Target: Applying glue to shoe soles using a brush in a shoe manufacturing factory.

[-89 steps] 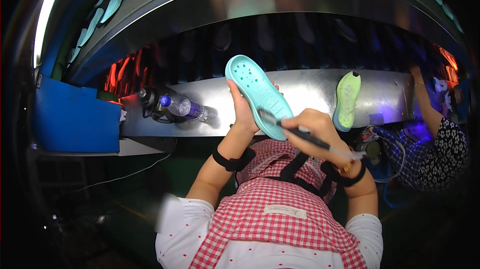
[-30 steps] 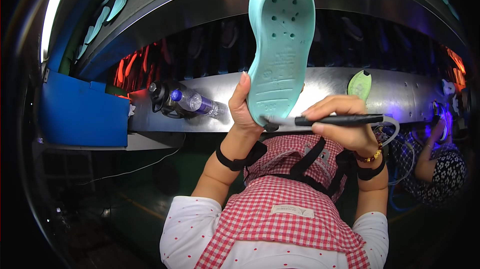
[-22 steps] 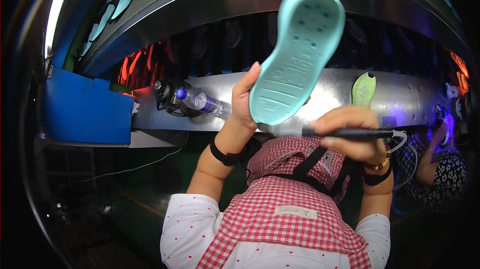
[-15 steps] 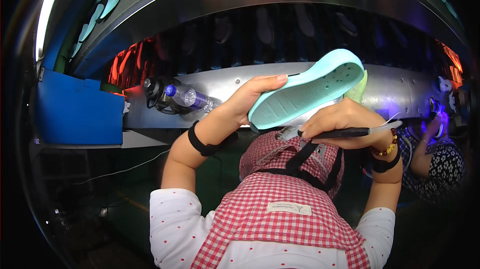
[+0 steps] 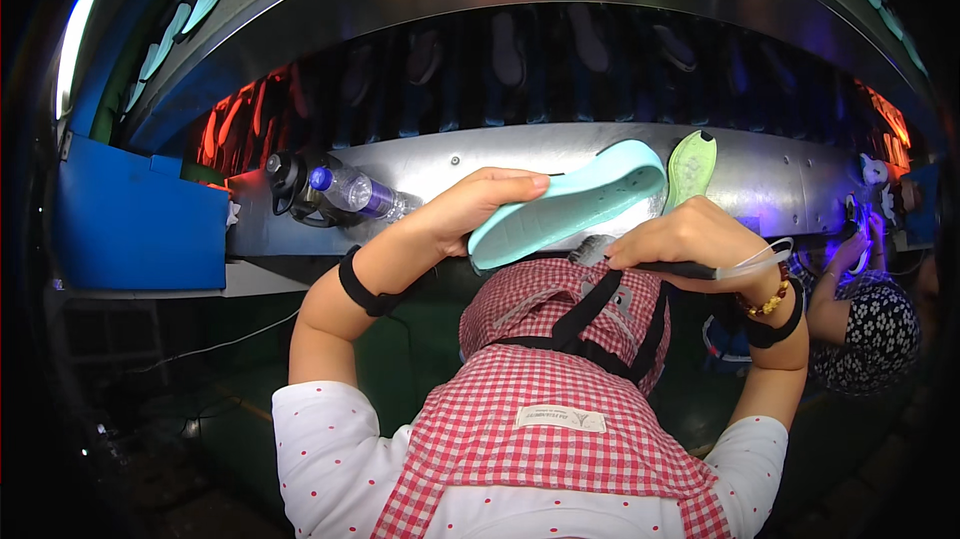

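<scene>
My left hand (image 5: 470, 201) is closed around the heel end of a light turquoise shoe sole (image 5: 572, 207), thumb on its upper rim. The sole is tilted, its hollow inner side showing, with small holes toward the toe. My right hand (image 5: 690, 239) grips a brush (image 5: 592, 250) with pale bristles and a dark handle; a thin clear tube runs by the handle's end. The bristles are just below the sole, and I cannot tell whether they touch it. Behind my right hand, a yellow-green shoe piece (image 5: 692, 169) lies on the metal bench (image 5: 440, 154).
A clear bottle with a blue cap (image 5: 350, 189) lies beside a dark flask (image 5: 290, 189) at the left. Behind the bench, several soles stand in a dark machine (image 5: 507, 49) with red glow at both ends. A blue box (image 5: 140, 219) is at left; a co-worker's arm (image 5: 838, 264) shows at right.
The sole and my left hand have shifted left and slightly down in view. The brush's bristles now show more plainly, and more of the yellow-green piece is uncovered.
</scene>
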The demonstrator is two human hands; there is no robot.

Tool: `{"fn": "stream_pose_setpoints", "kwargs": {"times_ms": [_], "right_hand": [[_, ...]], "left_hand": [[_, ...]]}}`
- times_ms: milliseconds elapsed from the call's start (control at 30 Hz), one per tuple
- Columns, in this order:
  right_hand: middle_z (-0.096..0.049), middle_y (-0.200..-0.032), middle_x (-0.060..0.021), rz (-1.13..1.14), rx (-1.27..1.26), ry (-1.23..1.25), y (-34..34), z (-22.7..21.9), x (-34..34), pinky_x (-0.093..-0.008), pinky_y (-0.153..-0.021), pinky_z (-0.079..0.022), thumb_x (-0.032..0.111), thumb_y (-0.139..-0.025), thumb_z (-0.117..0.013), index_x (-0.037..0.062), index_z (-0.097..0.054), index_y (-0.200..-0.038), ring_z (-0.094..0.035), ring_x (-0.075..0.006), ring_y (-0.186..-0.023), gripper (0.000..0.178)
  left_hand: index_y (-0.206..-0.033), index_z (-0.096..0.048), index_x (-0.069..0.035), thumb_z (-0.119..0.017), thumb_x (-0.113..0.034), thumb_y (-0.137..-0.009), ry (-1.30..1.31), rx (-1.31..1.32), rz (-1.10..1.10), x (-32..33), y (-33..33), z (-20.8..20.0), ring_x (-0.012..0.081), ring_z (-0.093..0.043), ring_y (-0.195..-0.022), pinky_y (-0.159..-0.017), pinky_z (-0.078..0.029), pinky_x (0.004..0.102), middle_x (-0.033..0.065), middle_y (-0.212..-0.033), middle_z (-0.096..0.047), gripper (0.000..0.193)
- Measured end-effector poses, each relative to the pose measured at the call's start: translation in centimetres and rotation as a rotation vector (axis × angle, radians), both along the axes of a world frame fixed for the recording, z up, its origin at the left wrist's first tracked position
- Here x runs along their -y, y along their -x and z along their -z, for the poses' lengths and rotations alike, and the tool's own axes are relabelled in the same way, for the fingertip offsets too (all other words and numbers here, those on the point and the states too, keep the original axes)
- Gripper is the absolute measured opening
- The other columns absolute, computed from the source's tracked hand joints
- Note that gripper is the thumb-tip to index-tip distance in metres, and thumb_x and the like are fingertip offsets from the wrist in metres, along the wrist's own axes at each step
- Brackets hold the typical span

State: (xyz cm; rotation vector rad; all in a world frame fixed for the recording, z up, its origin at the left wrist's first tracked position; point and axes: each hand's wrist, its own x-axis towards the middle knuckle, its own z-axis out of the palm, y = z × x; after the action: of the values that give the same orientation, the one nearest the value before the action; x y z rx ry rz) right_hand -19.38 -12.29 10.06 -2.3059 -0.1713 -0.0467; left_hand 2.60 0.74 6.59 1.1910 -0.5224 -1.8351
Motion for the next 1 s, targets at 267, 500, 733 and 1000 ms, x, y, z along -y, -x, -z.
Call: {"fn": "stream_pose_setpoints", "kwargs": {"times_ms": [267,500,733,1000], "right_hand": [[-0.063,-0.093,-0.0151,0.197,-0.053,-0.163,1.1,2.2,0.3,-0.0311,-0.077,-0.048,0.002,-0.069,-0.065,-0.002,-0.062,-0.09,-0.061,-0.0245,-0.087,0.022],[-0.061,-0.072,-0.0063,0.548,0.041,-0.881,-1.8,5.6,-2.0,-0.0188,-0.054,-0.046,0.005,-0.077,-0.059,-0.0017,-0.063,-0.091,-0.055,-0.0081,-0.057,0.016],[-0.061,-0.074,-0.0086,0.889,0.326,-0.698,-1.9,8.5,-0.8,-0.0193,-0.053,-0.045,0.005,-0.077,-0.06,-0.0024,-0.062,-0.092,-0.056,-0.0095,-0.056,0.017],[-0.061,-0.089,-0.0202,0.896,0.486,0.048,-5.4,10.1,-2.3,-0.034,-0.069,-0.046,0.01,-0.07,-0.065,-0.0046,-0.06,-0.093,-0.058,-0.0294,-0.076,0.028]], "left_hand": [[-0.114,-0.048,0.005,-0.052,-0.025,-0.084,0.062,-0.031,-0.086,-0.5,-0.8,1.9,0.0223,-0.06,-0.087,-0.074,-0.051,0.0309,0.0173,-0.101,-0.057,0.043],[-0.124,-0.036,0.001,-0.042,-0.028,-0.085,0.094,-0.525,-0.263,0.2,1.9,3.9,0.0309,-0.056,-0.096,-0.075,-0.052,0.0431,0.0204,-0.109,-0.052,0.048],[-0.122,-0.038,0.002,-0.04,-0.031,-0.085,0.115,-0.581,-0.372,0.0,1.8,6.7,0.0378,-0.054,-0.097,-0.077,-0.046,0.0535,0.0233,-0.113,-0.049,0.05],[-0.118,-0.042,0.0,-0.042,-0.031,-0.086,0.056,-0.524,-0.536,1.0,3.8,7.1,0.0292,-0.056,-0.095,-0.078,-0.049,0.0451,0.0176,-0.11,-0.053,0.044]]}}
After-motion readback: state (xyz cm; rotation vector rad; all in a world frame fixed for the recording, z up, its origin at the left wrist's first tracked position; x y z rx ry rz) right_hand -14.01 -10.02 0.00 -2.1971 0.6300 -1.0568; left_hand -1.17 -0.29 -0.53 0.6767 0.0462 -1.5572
